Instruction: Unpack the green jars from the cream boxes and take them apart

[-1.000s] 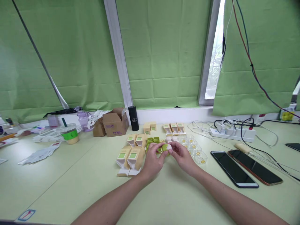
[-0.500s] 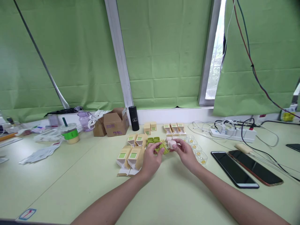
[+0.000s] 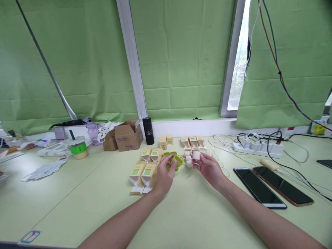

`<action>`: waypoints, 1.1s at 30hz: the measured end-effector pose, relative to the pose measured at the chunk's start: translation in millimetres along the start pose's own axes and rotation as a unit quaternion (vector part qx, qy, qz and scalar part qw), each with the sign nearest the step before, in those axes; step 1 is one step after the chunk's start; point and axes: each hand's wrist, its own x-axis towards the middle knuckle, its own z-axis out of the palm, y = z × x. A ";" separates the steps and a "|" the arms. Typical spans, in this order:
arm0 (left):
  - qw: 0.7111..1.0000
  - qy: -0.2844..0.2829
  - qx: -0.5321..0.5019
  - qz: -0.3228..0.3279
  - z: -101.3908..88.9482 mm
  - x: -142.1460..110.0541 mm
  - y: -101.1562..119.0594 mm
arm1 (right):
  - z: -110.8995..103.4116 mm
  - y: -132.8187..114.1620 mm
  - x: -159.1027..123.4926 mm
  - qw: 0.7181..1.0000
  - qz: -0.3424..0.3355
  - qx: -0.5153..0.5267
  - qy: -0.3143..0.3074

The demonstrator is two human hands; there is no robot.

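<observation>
My left hand [image 3: 166, 174] grips a small olive-green square plastic shell [image 3: 178, 160] between thumb and fingers, above other green pieces [image 3: 167, 154]. In my right hand [image 3: 211, 170] is a small pale-pink rounded block [image 3: 196, 155], pinched by thumb and fingertips and lifted off the table. Just left of that hand, several pale blocks [image 3: 189, 164] stand in a row. Partly behind it are clear plastic shells [image 3: 220, 165]. Open cardboard cartons with green labels [image 3: 147, 173] lie by my left wrist. The exact kind of these small parts cannot be made out.
More small cartons [image 3: 192, 142] stand at the back, near a black bottle [image 3: 148, 131] and a brown cardboard box [image 3: 128, 135]. Two phones [image 3: 259, 187] lie at right, below a power strip [image 3: 259, 149] with tangled cables. A drink cup [image 3: 78, 148] stands at left.
My hands have moved apart. My right hand has lifted the pale block and turned palm more upward; my left hand has drawn slightly left and tilted the green shell.
</observation>
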 end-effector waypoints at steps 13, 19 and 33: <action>1.000 0.006 0.024 0.007 0.5 -2.8 7.7 | 5.4 -7.8 -3.0 0.998 -0.035 -0.038 0.025; 0.999 0.011 0.032 0.020 0.9 -3.2 9.2 | 2.3 -4.3 0.1 0.991 -0.076 -0.110 0.024; 0.999 0.011 0.024 0.027 2.1 -3.3 5.7 | -9.0 -12.4 3.6 0.889 -0.180 -0.418 0.059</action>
